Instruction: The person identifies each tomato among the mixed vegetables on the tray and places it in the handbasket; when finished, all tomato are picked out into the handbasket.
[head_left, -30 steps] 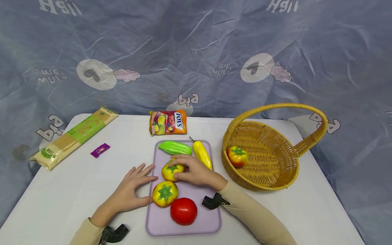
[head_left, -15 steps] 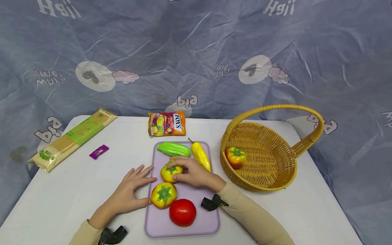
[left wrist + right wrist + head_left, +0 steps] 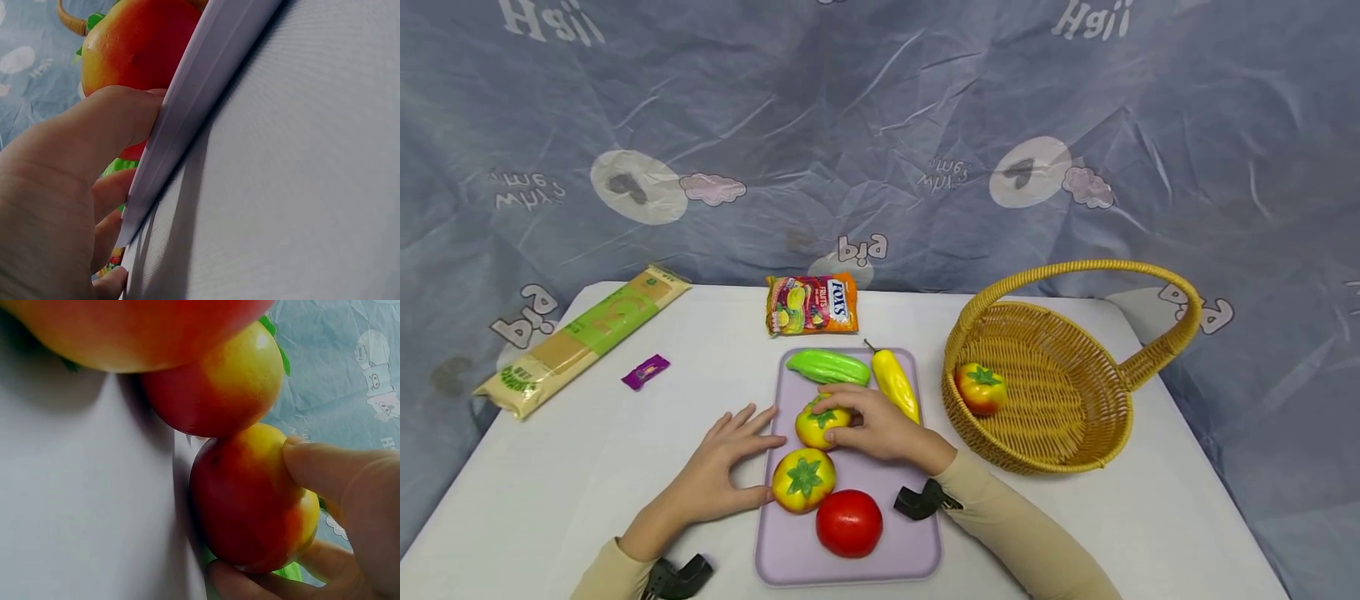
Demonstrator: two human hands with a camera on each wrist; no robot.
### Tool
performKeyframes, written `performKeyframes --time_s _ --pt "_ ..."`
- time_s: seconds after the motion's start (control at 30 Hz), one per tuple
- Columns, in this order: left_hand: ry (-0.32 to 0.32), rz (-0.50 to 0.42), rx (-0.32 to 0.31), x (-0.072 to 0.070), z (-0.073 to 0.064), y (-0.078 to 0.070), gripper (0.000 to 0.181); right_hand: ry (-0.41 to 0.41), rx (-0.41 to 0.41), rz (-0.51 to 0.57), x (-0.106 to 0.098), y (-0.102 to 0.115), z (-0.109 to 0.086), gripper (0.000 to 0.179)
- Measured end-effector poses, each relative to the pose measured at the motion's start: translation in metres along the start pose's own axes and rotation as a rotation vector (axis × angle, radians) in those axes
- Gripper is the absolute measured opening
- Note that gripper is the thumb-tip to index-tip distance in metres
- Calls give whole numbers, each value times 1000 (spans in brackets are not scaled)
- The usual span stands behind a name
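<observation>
My right hand (image 3: pixel 883 423) grips a yellow-and-red persimmon (image 3: pixel 811 427) on the lilac tray (image 3: pixel 895 550), thumb on one side and fingers round the other. In the right wrist view this persimmon (image 3: pixel 244 506) lies against a second one. That second persimmon (image 3: pixel 803 480), with a green leafy top, sits nearer the tray's left rim, and a red tomato (image 3: pixel 849 523) lies in front of it. Fingers spread, my left hand (image 3: pixel 722 467) rests along the tray's left side. Its thumb and fingertips are at the rim (image 3: pixel 187 106) in the left wrist view.
Behind the right hand lie a green cucumber-like vegetable (image 3: pixel 829 367) and a yellow pepper (image 3: pixel 895 385). A wicker basket (image 3: pixel 1037 454) with a tall handle holds one persimmon (image 3: pixel 981 388). Farther back are a candy bag (image 3: pixel 812 305), a purple wrapped sweet (image 3: pixel 645 372) and a long noodle pack (image 3: pixel 587 337).
</observation>
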State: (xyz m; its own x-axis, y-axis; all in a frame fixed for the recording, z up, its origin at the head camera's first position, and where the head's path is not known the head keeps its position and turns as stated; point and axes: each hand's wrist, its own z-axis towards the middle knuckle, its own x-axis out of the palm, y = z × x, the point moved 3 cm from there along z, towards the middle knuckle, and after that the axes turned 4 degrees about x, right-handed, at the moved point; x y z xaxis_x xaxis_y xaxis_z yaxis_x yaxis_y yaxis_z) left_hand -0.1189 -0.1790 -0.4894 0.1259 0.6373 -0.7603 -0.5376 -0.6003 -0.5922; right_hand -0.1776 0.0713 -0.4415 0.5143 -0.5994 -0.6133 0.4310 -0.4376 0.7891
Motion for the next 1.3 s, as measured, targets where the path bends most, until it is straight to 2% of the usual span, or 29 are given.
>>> performKeyframes --time_s 0.33,0.67,1.3 --pt "-4 3 0 1 -5 0 60 -4 6 2 5 -1 -2 31" --pt "0 18 15 -1 -1 0 59 -16 7 19 4 -2 -3 32" --pt "-16 8 23 -1 -1 1 60 -3 4 -39 2 -1 0 32"
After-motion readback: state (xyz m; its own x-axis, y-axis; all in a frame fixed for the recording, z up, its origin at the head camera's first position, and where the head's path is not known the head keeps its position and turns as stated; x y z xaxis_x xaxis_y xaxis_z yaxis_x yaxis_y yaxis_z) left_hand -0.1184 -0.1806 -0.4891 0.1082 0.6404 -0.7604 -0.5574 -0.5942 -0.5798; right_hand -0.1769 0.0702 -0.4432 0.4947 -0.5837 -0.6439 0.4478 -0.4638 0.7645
